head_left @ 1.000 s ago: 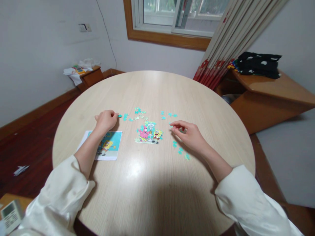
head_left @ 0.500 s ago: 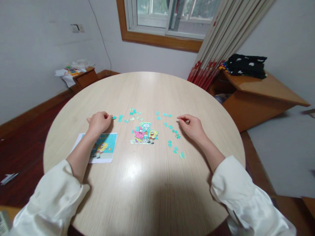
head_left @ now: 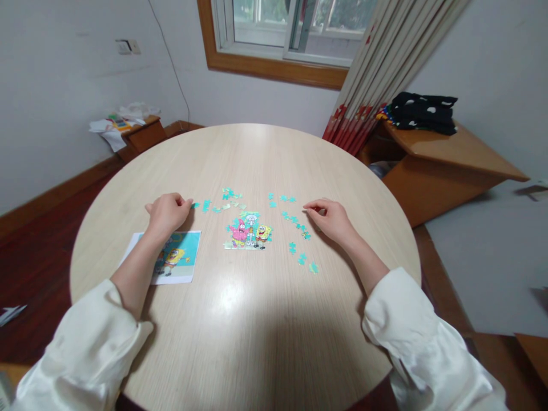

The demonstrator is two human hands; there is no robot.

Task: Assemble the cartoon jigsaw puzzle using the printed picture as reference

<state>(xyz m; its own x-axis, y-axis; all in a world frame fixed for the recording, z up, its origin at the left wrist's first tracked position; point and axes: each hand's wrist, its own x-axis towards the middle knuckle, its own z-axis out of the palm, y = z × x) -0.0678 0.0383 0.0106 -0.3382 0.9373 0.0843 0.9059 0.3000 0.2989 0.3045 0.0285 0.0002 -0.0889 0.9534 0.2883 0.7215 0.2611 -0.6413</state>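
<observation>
My left hand is closed with fingers curled, above the far part of a printed picture card. Its fingertips are beside a small teal jigsaw piece; what they hold, if anything, is hidden. My right hand makes a pinch, thumb and forefinger tips together, with no piece showing between them. It is right of several loose teal pieces. Between the hands lies a partly joined jigsaw puzzle with pink, pale and yellow cartoon figures. My left forearm covers part of the card.
More loose pieces lie beyond the puzzle, and a few lie to its near right. The round wooden table has a curved edge. Behind it stand a cabinet with dark cloth and a curtain.
The whole view has shifted slightly, with everything a little further left. Both hands keep nearly the same pose, and the puzzle and pieces stay in place on the table.
</observation>
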